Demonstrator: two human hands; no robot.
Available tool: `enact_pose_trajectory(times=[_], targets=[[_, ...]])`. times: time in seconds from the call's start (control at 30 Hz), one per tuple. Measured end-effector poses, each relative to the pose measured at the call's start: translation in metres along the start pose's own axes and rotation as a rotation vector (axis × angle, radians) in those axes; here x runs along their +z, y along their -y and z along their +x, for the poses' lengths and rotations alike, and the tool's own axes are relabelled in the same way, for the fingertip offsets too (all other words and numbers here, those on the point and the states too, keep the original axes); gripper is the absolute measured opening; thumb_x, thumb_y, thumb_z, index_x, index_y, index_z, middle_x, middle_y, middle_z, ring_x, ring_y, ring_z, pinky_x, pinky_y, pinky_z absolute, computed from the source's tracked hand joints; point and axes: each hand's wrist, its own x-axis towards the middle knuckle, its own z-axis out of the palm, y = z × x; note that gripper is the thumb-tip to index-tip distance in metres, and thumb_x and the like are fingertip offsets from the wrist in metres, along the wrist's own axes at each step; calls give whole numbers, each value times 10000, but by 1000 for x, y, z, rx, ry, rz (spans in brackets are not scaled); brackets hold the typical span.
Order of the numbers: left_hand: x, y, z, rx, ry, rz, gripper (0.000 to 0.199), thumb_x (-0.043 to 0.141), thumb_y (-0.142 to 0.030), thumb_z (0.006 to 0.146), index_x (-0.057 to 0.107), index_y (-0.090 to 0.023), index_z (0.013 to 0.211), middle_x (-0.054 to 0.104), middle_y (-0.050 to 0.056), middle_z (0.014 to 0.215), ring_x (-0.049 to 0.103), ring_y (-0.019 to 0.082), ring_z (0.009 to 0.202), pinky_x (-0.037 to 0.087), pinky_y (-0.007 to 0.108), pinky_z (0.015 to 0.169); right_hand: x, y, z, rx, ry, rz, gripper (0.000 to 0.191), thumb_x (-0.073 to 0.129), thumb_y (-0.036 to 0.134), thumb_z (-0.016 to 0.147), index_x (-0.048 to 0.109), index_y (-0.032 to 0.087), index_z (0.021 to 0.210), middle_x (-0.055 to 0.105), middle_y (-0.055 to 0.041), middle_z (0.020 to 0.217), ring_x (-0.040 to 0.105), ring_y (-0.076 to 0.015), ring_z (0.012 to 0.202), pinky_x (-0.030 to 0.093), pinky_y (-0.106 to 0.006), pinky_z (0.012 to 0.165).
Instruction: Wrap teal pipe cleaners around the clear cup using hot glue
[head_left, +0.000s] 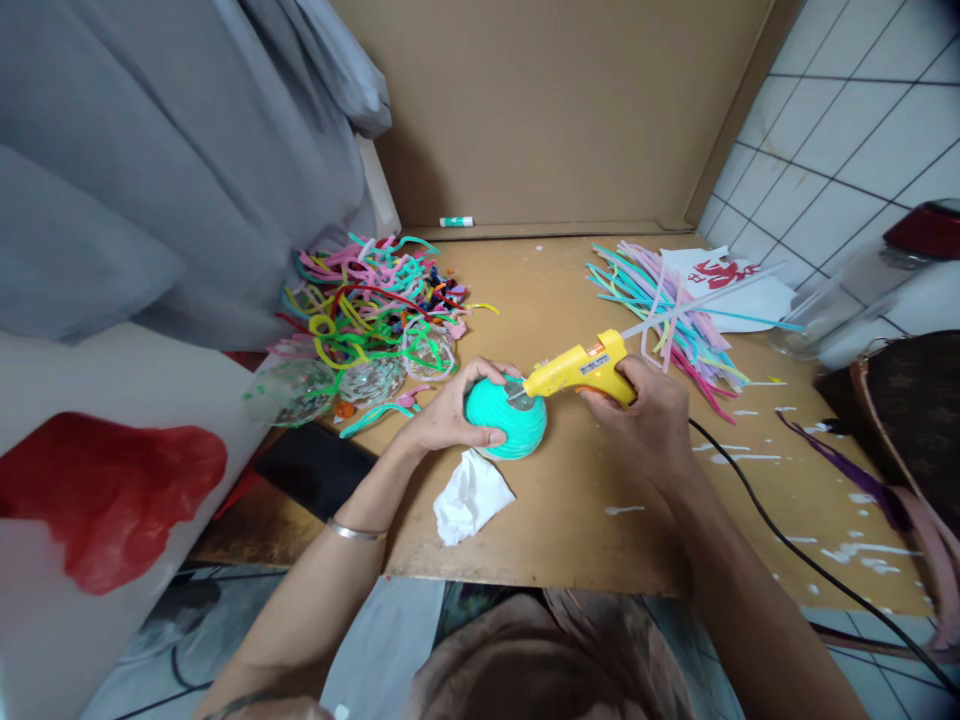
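My left hand (457, 410) is wrapped round the left side of a round turquoise ball (517, 430) covered in coiled pipe cleaner. A greyish patch shows at the top of the ball. In my right hand (649, 420) is a yellow hot glue gun (581, 368), its nozzle pointing left at that patch; whether the tip touches it I cannot tell. A clear glue stick (660, 315) juts from the gun's back. Just below the ball lies a crumpled white tissue (471, 498).
Tangled colourful pipe cleaners (367, 300) heap at the left, beside clear round pieces (371, 380) and a black phone (315, 468). Straight pipe cleaners (667, 300) lie right, near a clear bottle (847, 290) and brown bag (900, 430). The gun's black cord (772, 525) trails right.
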Motion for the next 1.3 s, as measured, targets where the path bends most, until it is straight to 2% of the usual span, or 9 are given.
enact_pose_trajectory(times=[0.3,0.67,0.83,1.13,1.3], targets=[[-1,0,0,19,9,21,637,879,-432,600,483,-207,1045,595,162,1306,579,318,1238,467,465,1000,3,4,-1,-17,-38,-11,227,633,292,747,418,244,692,537,15,661,449,-150,588,358,-287,566],[0,1,0,10,6,-5,626,883,-399,597,480,-209,1036,594,168,1316,575,328,1249,474,457,977,-1,-1,1,-10,13,6,233,621,319,740,411,245,670,518,22,630,429,-142,559,335,-285,545],[-1,0,0,10,15,-8,635,885,-399,591,478,-212,1041,597,168,1309,570,335,1256,470,461,975,1,-5,1,47,-26,5,238,630,358,713,425,245,669,506,28,606,419,-141,550,337,-282,535],[-1,0,0,9,8,-13,618,881,-371,591,481,-210,1034,591,165,1313,580,324,1229,461,460,982,1,3,1,155,-5,113,281,653,373,669,409,240,628,437,55,562,344,-109,512,293,-262,497],[-1,2,-1,-16,-6,-19,640,887,-401,573,489,-202,1032,583,168,1310,562,321,1234,442,455,1000,-3,-17,7,313,0,105,348,633,475,724,420,235,589,440,40,582,388,-125,539,316,-267,519]])
